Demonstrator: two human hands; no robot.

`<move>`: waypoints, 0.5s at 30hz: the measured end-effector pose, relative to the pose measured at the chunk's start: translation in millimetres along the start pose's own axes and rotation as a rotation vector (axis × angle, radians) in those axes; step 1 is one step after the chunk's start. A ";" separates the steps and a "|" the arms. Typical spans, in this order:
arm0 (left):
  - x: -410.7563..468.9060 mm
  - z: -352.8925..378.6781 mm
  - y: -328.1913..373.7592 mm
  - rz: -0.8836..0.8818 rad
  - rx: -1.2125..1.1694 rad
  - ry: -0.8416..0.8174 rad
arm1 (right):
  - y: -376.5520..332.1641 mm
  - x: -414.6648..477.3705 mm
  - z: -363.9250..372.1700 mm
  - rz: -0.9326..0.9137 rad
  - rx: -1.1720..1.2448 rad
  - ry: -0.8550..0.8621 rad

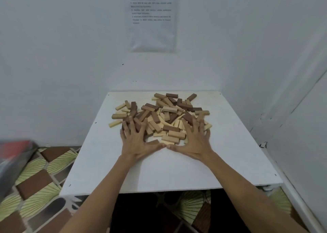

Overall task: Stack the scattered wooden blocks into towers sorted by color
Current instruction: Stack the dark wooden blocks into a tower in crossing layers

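The left hand [137,141] lies flat, fingers spread, covering blocks at the pile's near-left. The wooden blocks [169,109] lie jumbled toward the table's [159,172] far edge, long axes pointing every way. The right hand [195,143] is spread likewise.

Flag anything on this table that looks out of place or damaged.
Nothing looks damaged. The wooden blocks lie in one jumbled heap on the white table, colours mixed, no tower begun. The left hand and right hand rest spread-fingered on its near edge.
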State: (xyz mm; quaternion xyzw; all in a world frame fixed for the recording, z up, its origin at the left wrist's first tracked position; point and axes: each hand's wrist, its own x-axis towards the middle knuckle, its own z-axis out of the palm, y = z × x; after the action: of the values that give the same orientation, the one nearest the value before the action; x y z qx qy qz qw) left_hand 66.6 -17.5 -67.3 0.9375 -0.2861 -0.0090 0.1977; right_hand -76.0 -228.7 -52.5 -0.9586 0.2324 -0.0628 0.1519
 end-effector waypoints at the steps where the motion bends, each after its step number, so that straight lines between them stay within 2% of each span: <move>1: 6.2 0.1 -0.5 0.005 -0.005 0.004 | 1.2 5.4 0.7 0.000 0.003 0.006; 8: 46.8 -1.8 1.0 0.042 -0.043 0.018 | 4.8 48.2 3.2 -0.003 0.007 0.010; 15: 86.2 0.6 -5.1 0.068 -0.015 0.042 | 8.5 92.3 6.8 -0.116 -0.046 0.090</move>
State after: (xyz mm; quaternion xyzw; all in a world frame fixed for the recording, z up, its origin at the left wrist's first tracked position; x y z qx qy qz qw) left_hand 141.3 -60.4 -61.5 0.9257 -0.3137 0.0152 0.2110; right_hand 3.2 -277.0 -57.1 -0.9699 0.1845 -0.1093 0.1156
